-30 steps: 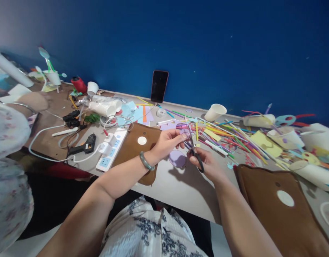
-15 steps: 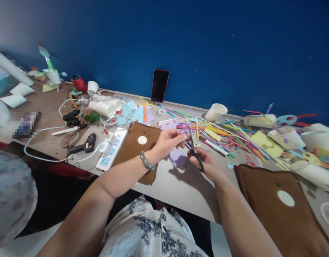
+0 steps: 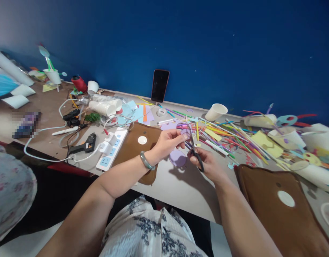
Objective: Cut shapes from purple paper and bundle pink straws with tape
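A small piece of purple paper point(image 3: 184, 133) is pinched between the thumb and fingers of my left hand point(image 3: 171, 140), which has a bracelet on its wrist. My right hand point(image 3: 207, 163) grips a pair of black-handled scissors point(image 3: 197, 157), blades pointing up and away beside the paper. Whether the blades touch the paper is hard to tell. Just below the hands is a round purple disc point(image 3: 177, 158). Behind them spreads a pile of coloured pipe cleaners point(image 3: 228, 137) and paper scraps.
A power strip point(image 3: 112, 149) and a glue gun point(image 3: 85, 143) with cables lie to the left. One brown pad point(image 3: 134, 141) is under my left wrist, another brown pad point(image 3: 271, 200) at right. A phone point(image 3: 160, 85) leans on the blue wall. Paper cup point(image 3: 216, 111) behind; co-worker's sleeve point(image 3: 11, 192) at left.
My hands stay almost in place; a thin purple curve above the left fingers shows less now. At the far left, the co-worker has shifted and a bright blue thing shows more.
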`<state>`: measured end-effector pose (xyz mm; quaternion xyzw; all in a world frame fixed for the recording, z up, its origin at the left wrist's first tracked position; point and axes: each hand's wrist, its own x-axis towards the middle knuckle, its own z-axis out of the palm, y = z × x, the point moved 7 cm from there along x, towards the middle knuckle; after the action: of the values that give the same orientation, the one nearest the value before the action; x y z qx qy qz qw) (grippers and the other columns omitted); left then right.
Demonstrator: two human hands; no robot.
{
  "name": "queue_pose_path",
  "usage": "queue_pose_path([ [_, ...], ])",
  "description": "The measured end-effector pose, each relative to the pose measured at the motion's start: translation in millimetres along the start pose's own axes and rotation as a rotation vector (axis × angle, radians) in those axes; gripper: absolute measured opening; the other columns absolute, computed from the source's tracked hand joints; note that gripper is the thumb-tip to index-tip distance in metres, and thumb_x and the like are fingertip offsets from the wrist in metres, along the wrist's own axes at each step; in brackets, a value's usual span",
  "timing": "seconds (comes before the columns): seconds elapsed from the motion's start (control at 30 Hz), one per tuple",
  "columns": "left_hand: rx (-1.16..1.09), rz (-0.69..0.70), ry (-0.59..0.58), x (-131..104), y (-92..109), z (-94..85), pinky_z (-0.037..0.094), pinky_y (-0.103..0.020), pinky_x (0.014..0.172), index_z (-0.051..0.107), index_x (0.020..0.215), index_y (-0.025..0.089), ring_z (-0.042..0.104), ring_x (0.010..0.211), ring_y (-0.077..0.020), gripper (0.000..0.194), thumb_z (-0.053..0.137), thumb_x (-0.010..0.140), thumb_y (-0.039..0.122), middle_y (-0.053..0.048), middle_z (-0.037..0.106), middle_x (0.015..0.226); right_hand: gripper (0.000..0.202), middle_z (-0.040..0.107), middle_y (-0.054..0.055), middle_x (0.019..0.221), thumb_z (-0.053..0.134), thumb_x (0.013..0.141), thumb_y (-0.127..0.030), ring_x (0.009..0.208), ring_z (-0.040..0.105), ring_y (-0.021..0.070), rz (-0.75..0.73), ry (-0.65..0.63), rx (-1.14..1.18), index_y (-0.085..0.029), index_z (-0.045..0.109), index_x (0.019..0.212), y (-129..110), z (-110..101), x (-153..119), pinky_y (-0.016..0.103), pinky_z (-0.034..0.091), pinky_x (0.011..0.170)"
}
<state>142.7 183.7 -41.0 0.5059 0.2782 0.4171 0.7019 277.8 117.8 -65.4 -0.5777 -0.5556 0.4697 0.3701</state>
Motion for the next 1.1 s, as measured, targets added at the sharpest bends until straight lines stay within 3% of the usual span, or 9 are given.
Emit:
queue_pose_path([
  [0.43,-0.001,0.009,0.001,0.3,-0.4,-1.0,0.04,-0.023,0.055,0.055,0.063,0.016,0.052,0.053,-0.0064,0.042,0.076,0.076,0.05,0.0,0.061,0.056,0.048,0.057,0.0,0.063,0.08,0.065,-0.06,0.059,0.048,0.0142,-0.012,-0.005,-0.006,-0.021,0.053,0.064,-0.3,-2.5,-0.8,0.028,0.039,0.056],
  [1.1,-0.041,0.039,0.003,1.4,1.3,-2.3,0.04,-0.022,0.055,0.055,0.063,0.015,0.052,0.052,-0.0061,0.04,0.078,0.076,0.046,0.001,0.061,0.055,0.05,0.056,0.0,0.064,0.078,0.067,-0.063,0.059,0.046,0.0136,-0.032,-0.022,-0.039,-0.021,0.051,0.064,1.3,-3.5,-0.8,0.028,0.036,0.056],
])
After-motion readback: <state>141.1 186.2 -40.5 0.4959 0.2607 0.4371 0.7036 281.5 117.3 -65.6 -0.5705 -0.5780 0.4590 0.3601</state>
